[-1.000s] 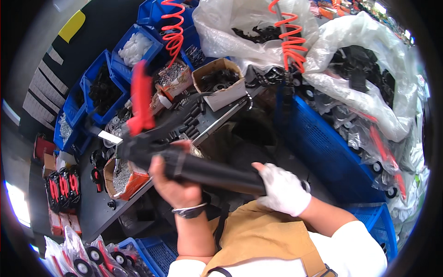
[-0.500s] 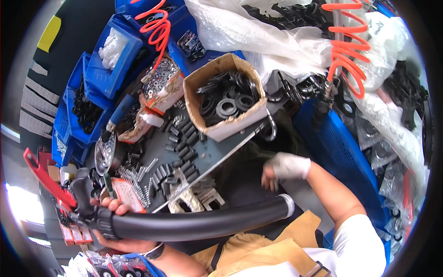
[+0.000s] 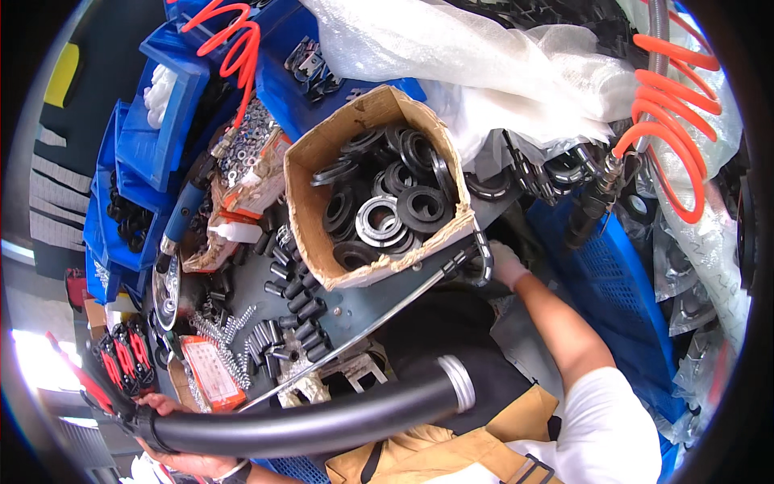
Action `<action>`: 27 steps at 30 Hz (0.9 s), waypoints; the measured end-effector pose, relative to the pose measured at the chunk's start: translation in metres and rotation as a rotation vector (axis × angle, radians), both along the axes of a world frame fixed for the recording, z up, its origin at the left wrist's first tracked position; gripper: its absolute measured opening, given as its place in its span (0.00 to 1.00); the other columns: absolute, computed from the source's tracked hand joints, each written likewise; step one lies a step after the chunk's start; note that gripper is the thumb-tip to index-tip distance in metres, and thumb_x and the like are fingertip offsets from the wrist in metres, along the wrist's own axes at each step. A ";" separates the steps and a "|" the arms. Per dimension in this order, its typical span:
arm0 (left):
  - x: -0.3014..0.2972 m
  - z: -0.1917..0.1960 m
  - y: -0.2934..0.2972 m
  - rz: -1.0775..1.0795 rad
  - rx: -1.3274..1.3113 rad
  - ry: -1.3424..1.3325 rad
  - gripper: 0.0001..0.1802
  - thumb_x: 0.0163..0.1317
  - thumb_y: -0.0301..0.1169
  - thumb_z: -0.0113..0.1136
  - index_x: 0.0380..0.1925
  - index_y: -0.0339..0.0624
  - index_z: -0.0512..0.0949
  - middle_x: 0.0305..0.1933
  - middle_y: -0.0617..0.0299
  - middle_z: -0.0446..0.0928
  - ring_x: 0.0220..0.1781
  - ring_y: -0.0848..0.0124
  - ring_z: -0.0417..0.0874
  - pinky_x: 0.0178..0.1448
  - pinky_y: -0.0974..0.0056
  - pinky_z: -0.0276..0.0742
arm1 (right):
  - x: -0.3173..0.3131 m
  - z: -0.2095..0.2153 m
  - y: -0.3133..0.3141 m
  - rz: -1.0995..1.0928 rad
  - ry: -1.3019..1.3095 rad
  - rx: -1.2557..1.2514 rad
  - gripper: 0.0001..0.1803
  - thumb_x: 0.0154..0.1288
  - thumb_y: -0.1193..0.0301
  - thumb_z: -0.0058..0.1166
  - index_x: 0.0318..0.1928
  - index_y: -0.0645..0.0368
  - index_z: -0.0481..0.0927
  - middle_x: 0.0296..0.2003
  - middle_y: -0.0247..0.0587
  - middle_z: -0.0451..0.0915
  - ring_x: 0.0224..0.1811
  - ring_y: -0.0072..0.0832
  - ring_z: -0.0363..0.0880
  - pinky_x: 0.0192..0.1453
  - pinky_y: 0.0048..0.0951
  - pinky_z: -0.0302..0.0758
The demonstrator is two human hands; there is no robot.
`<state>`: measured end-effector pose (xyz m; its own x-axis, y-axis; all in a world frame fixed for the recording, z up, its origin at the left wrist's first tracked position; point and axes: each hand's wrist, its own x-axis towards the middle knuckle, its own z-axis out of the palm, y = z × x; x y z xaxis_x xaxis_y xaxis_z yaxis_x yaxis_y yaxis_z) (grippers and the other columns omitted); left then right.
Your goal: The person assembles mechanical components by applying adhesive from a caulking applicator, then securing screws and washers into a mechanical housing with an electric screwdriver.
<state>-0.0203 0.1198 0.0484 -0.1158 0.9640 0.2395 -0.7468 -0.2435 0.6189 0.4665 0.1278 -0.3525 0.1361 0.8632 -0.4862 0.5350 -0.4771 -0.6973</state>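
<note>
We held a long black tube (image 3: 322, 423) across the bottom of the view, our left hand (image 3: 189, 461) closed around its lower left end, the fingers wrapped under it near a black collar. The tube curved up to the right and ended in a silver ring (image 3: 457, 383) just above our tan apron (image 3: 451, 452). Beside the left hand, at the tube's end, sat a red and black piece (image 3: 97, 395); we could not tell how it joined the tube.

Our right hand (image 3: 506, 262), in a white glove, reached well away from the tube toward the edge of the grey surface (image 3: 379, 302), next to a dark curved part (image 3: 482, 266). Whether that grip was closed on the part or only touching it, we could not tell, since the fingers were mostly hidden.

On the surface stood an open cardboard box (image 3: 318, 210) filled with black rings (image 3: 403, 194), one with a silver centre. To its left lay scattered small black cylinders (image 3: 294, 302) and metal springs (image 3: 230, 331), near an orange flat packet (image 3: 211, 371). Blue bins (image 3: 153, 145) ran along the left, and a blue crate (image 3: 621, 290) stood at the right. Orange coiled hoses (image 3: 673, 121) hung above, one ending in a dark air tool (image 3: 588, 214). Clear plastic sheeting (image 3: 484, 64) covered the heap behind the box.
</note>
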 end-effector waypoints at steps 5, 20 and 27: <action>0.005 -0.002 0.001 0.252 0.013 0.221 0.32 0.59 0.39 0.62 0.57 0.31 0.62 0.50 0.49 0.69 0.46 0.63 0.78 0.55 0.60 0.78 | -0.059 0.212 -0.092 -0.206 1.156 0.482 0.47 0.43 0.59 0.75 0.62 0.59 0.63 0.56 0.43 0.66 0.59 0.32 0.68 0.61 0.33 0.69; -0.005 -0.018 -0.040 0.095 -0.187 -0.058 0.30 0.56 0.42 0.63 0.51 0.30 0.69 0.44 0.46 0.74 0.45 0.57 0.79 0.53 0.58 0.81 | -0.070 0.276 -0.195 0.391 0.162 1.242 0.36 0.39 0.66 0.78 0.53 0.54 0.76 0.53 0.52 0.71 0.45 0.43 0.78 0.47 0.36 0.78; 0.006 -0.006 -0.044 0.215 -0.200 -0.088 0.27 0.56 0.45 0.63 0.47 0.34 0.72 0.40 0.48 0.77 0.39 0.57 0.81 0.46 0.57 0.83 | -0.095 0.271 -0.208 0.065 0.740 0.721 0.43 0.68 0.35 0.37 0.56 0.69 0.74 0.56 0.57 0.73 0.49 0.42 0.78 0.46 0.36 0.79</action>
